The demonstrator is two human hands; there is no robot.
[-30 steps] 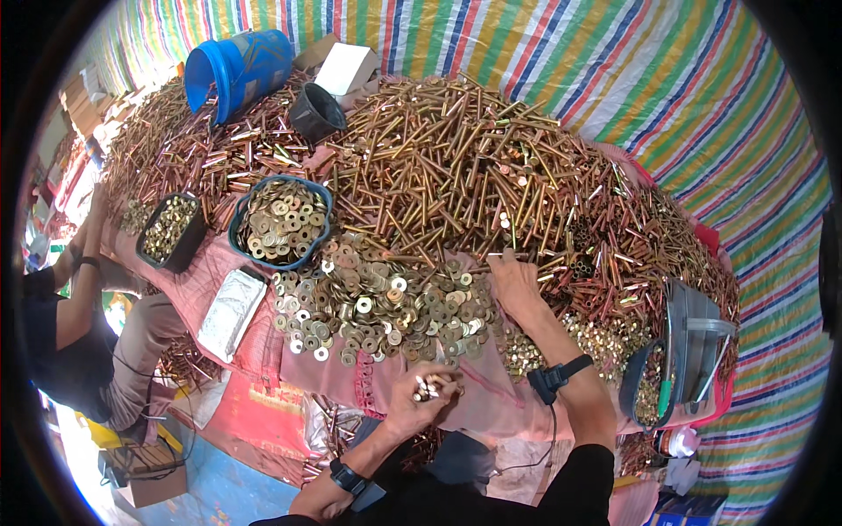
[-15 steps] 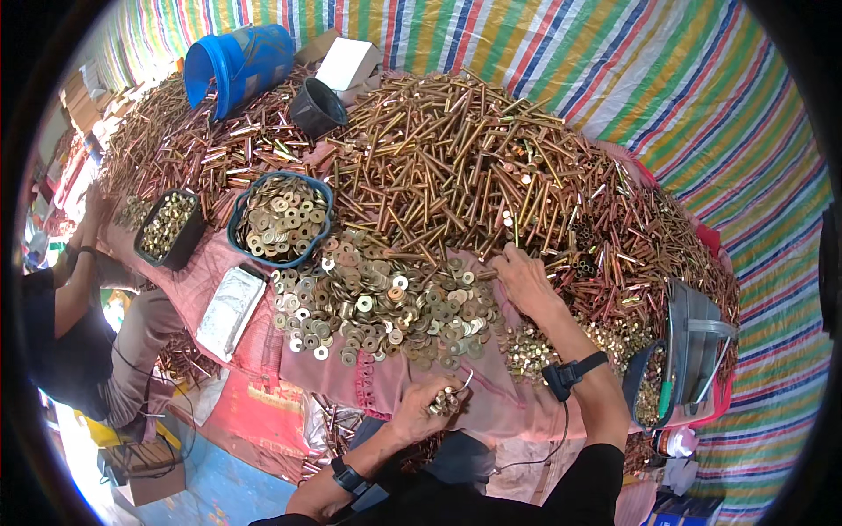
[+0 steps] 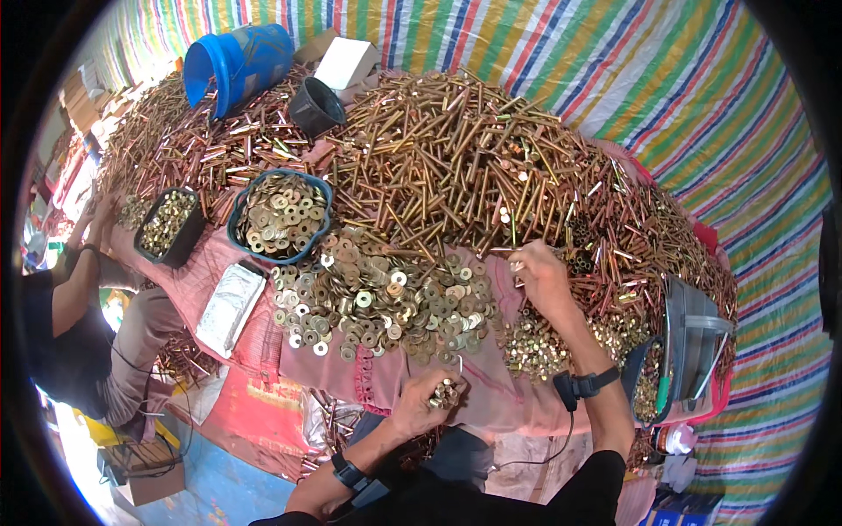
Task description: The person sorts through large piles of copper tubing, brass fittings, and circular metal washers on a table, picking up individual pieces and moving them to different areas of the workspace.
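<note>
My left hand (image 3: 425,401) is closed around a bunch of small metal fasteners (image 3: 445,394) near the front edge of the cloth. A thin bright piece sticks up from that fist. Farther right and forward, my right hand (image 3: 544,279) pinches what looks like a copper-coloured metal tube (image 3: 502,250), partly hidden by the fingers. It hovers at the near edge of a large heap of such tubes (image 3: 438,167). Loose flat washers (image 3: 386,307) lie to its left, and a pile of small brass-coloured nuts (image 3: 539,349) lies just below its wrist.
A blue-rimmed basin (image 3: 232,230) holds washers; a dark tub (image 3: 180,250) holds nuts. A silvery packet (image 3: 230,311), blue bucket (image 3: 254,66) and black pot (image 3: 317,107) lie around the heap. A grey container (image 3: 688,351) stands right. Another person (image 3: 74,333) works at left.
My right hand has drawn back from the heap, slightly right, with a tube now showing at its fingertips. My left hand stays nearly in place, turned slightly with its fasteners.
</note>
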